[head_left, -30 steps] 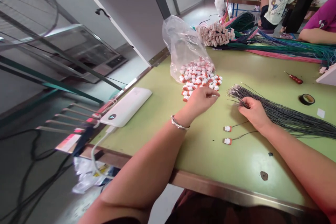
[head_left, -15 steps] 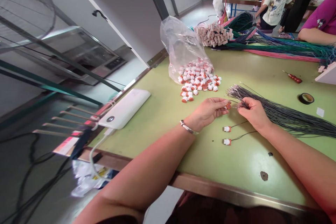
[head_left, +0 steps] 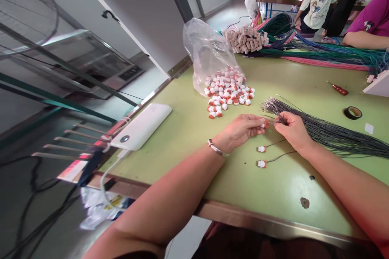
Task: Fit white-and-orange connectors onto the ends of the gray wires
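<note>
Between the fingertips of my left hand (head_left: pixel 243 128) is a small white-and-orange connector housing (head_left: pixel 265 124). Just to its right, my right hand (head_left: pixel 292 128) is closed on dark wires (head_left: pixel 281 119), and a thin wire tip points toward the connector. Whether that tip has entered the housing is too small to tell. A bundle of dark wires (head_left: pixel 337 135) with bare metal ends lies under and behind my right hand. Below my hands, two connectors (head_left: pixel 261 149) rest on the table, each on a dark wire. Loose connectors (head_left: pixel 227 91) spill from a clear plastic bag (head_left: pixel 202 54) beyond my left hand.
On the green table (head_left: pixel 170 149), a white power bank (head_left: pixel 142 127) with a cable lies at the left edge. A red-handled awl (head_left: pixel 338 89) and black tape roll (head_left: pixel 352 112) lie right. Coloured wire bundles (head_left: pixel 319 54) span the back, near a person's purple sleeve (head_left: pixel 369 16).
The connector in my left hand has turned, showing more of its white side. My hands stay close together, and the whole view has shifted slightly.
</note>
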The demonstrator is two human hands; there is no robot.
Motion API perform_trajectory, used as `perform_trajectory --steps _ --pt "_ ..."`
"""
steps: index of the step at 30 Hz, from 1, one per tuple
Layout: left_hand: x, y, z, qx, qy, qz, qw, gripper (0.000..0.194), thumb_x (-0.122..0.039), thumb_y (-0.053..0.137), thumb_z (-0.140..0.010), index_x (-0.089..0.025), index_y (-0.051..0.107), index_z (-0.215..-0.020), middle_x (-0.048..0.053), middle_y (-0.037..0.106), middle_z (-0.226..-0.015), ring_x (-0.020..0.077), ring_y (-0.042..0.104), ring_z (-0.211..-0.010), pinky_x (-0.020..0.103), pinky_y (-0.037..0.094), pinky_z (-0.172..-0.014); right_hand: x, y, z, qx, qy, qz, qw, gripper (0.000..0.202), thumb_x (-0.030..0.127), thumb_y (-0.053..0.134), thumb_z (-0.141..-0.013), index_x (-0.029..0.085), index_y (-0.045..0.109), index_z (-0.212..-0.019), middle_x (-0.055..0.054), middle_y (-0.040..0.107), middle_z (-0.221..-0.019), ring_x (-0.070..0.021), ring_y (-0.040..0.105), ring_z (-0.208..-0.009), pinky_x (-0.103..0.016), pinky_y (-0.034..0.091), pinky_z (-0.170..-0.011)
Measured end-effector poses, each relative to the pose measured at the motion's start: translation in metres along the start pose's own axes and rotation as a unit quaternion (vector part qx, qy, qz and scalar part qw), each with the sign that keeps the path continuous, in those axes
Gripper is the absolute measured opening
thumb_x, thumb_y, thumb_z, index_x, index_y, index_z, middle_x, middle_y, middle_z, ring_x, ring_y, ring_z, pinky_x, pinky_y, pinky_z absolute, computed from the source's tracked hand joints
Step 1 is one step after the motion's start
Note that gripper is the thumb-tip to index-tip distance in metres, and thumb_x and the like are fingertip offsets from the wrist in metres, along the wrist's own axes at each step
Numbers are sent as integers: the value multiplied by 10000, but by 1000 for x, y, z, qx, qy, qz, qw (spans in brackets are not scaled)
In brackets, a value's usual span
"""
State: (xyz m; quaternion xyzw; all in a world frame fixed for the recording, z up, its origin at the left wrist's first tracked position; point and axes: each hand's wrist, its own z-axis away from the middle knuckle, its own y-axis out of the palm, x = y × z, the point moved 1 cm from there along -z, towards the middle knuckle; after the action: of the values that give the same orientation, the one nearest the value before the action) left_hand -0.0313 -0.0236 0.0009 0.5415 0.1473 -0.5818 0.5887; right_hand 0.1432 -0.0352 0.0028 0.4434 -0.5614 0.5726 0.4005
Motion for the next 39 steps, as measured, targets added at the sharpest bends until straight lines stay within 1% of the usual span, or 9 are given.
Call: perform_trajectory --steps 3,5,9,12,17,22,29,35,39 --pt "1 0 0 1 5 -9 1000 69 -101 686 -785 -54 710 -829 49 680 -725 50 601 -585 172 499 -621 1 0 1 -1 0 7 1000 103 292 517 -567 197 481 -586 49 401 -558 -90 327 -548 -244 264 -514" --pt "1 1 0 -12 19 -28 999 80 -137 717 -771 -74 699 -816 43 681 -714 55 608 -586 181 501 -621 1 0 1 -4 2 21 1000 95 285 512 -559 197 483 -580 51 400 -543 -89 322 -536 -245 253 -504" --pt "2 5 0 -62 75 -140 985 101 -178 736 -757 -99 674 -752 22 665 -599 67 600 -524 184 480 -549 0 2 1 -11 1 37 999 98 288 515 -559 194 493 -579 49 413 -534 -89 323 -529 -246 259 -498" --pt "1 9 1 -81 108 -201 970 79 -161 720 -757 -105 674 -727 12 654 -555 74 592 -502 199 489 -549 -2 3 0 -3 7 32 999 118 305 518 -562 190 506 -588 46 427 -537 -90 325 -527 -246 261 -493" --pt "3 14 -1 -65 114 -196 972 84 -164 735 -736 -107 677 -720 9 656 -554 82 607 -521 208 501 -570 -4 3 1 10 2 29 1000 139 320 526 -571 183 526 -597 38 460 -545 -93 349 -535 -245 281 -500" --pt "8 12 -3 -48 78 -162 983 145 -225 715 -784 -109 660 -718 18 654 -549 68 583 -484 184 459 -525 -4 0 2 39 -2 33 999 134 303 562 -596 178 562 -643 32 507 -558 -96 373 -538 -243 308 -515" --pt "8 9 -4 -43 46 -95 993 158 -211 687 -820 -106 636 -714 20 657 -595 65 603 -527 190 468 -578 -4 -1 0 23 13 5 1000 132 304 565 -610 177 567 -647 45 472 -543 -86 335 -511 -240 272 -481" --pt "10 12 -5 -49 49 -92 993 142 -184 682 -817 -98 622 -721 21 649 -592 70 598 -514 200 471 -582 -6 4 2 8 -3 62 998 129 277 534 -608 171 584 -663 33 507 -541 -91 360 -497 -246 283 -474" --pt "12 13 -8 -52 54 -113 991 168 -209 670 -821 -110 607 -700 17 632 -565 69 579 -499 194 447 -553 -9 3 2 12 -12 67 998 125 272 545 -623 170 592 -678 33 522 -543 -92 363 -487 -246 296 -473"
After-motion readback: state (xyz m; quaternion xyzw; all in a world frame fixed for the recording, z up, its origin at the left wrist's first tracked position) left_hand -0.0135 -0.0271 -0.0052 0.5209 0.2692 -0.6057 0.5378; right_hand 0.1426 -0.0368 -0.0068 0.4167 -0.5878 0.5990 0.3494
